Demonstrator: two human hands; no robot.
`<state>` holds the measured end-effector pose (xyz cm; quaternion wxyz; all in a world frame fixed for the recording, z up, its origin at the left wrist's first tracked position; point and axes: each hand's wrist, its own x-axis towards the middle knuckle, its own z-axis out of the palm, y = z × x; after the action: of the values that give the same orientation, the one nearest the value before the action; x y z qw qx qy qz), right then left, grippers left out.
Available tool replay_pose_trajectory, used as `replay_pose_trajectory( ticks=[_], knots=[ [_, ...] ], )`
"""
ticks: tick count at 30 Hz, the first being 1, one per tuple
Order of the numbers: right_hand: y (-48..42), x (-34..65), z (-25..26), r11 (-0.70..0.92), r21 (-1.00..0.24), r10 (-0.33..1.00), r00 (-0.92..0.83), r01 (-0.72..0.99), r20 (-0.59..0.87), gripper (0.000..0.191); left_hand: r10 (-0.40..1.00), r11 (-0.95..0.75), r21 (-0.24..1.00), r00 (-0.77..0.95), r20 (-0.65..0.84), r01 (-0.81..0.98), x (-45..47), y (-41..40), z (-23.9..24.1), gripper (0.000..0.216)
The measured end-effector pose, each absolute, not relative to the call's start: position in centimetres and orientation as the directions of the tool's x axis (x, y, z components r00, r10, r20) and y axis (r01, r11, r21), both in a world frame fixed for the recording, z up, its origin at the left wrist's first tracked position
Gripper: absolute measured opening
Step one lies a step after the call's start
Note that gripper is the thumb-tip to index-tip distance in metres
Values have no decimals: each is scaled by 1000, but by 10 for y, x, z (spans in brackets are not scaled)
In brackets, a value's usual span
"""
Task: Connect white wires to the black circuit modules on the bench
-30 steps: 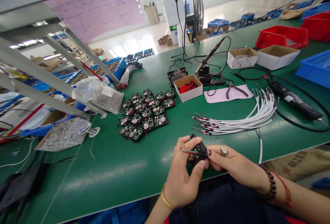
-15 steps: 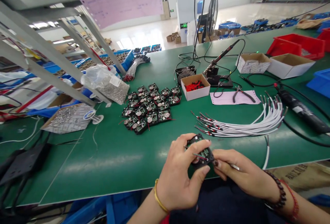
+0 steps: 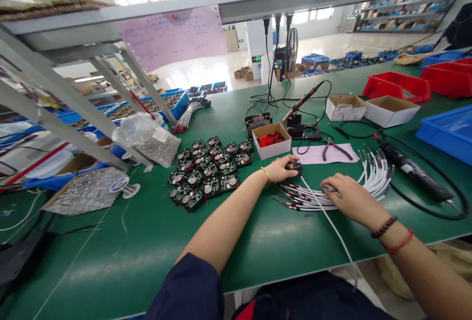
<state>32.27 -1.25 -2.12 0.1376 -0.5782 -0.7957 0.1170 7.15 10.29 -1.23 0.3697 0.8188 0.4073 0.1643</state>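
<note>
My left hand (image 3: 284, 168) reaches forward, its fingers closed round a small black circuit module (image 3: 294, 165) that they partly cover. A white cable (image 3: 334, 221) runs from the module across the bench and over its front edge. My right hand (image 3: 344, 193) is over the bundle of white cables (image 3: 372, 175), fingers loosely bent and apart. Whether its fingertips touch a cable is hard to make out. The bundle's near ends carry red and black marks. To the left sit several similar circuit modules (image 3: 210, 170) in a close group.
Behind my left hand stands a white box (image 3: 272, 149) of red and black bits. Pliers (image 3: 336, 150) lie on pink paper (image 3: 309, 155). A soldering iron (image 3: 304, 99) rests in its stand. Right: a black corded tool (image 3: 416, 172) and blue bin (image 3: 450, 133). Left: a solder spool (image 3: 127, 188).
My left hand has carried the module forward, away from my body, and its white cable now stretches across the bench. My right hand has left the module and moved to the cable bundle. The view has shifted.
</note>
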Motion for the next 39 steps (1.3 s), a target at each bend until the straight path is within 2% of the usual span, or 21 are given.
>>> replay_pose_trajectory(
  ticks=[4, 8, 12, 15, 19, 22, 25, 27, 29, 31, 34, 36, 39],
  knots=[
    [4, 309, -28, 327, -309, 939, -343, 893, 3, 19, 773, -449, 658, 632, -53, 604, 71, 106, -11, 36],
    [12, 303, -34, 339, -279, 933, -359, 898, -25, 23, 859, -433, 490, 511, -30, 757, 64, 93, -4, 40],
    [18, 318, -29, 312, -236, 947, -322, 920, -1, 23, 957, -280, 266, 291, -2, 922, 33, 83, 9, 40],
    [18, 335, -19, 262, -200, 964, -265, 944, 14, 26, 990, -140, 129, 142, -4, 982, -1, 86, 19, 42],
    [15, 346, -7, 224, -205, 974, -228, 953, 4, 23, 995, -89, 75, 92, -41, 993, -27, 95, 20, 41],
    [16, 354, 1, 165, -219, 986, -168, 962, 5, 19, 994, -89, 130, 97, -55, 987, -28, 100, 18, 40],
    [16, 365, 12, 56, -222, 998, -45, 973, 52, 24, 994, -75, 271, 94, -59, 960, -28, 104, 18, 41],
    [10, 367, 18, 61, -363, 990, -9, 930, 144, 27, 994, -58, 407, 91, -61, 912, -29, 102, 20, 41],
    [-2, 361, 23, 167, -595, 965, -6, 786, 262, 25, 994, -43, 563, 92, -60, 825, -31, 96, 21, 42],
    [-20, 345, 25, 275, -758, 943, -11, 591, 333, 27, 992, -30, 732, 113, -64, 681, -32, 81, 20, 45],
    [-49, 314, 23, 319, -831, 945, -87, 456, 315, 29, 982, 14, 941, 175, -78, 338, -28, 45, 15, 52],
    [-65, 295, 21, 352, -844, 936, -180, 405, 304, 25, 974, 68, 995, 209, -83, 77, -24, 18, 10, 61],
    [-79, 276, 18, 392, -850, 910, -284, 351, 302, 21, 968, 156, 958, 232, -99, -240, -17, -16, 6, 67]
  ],
)
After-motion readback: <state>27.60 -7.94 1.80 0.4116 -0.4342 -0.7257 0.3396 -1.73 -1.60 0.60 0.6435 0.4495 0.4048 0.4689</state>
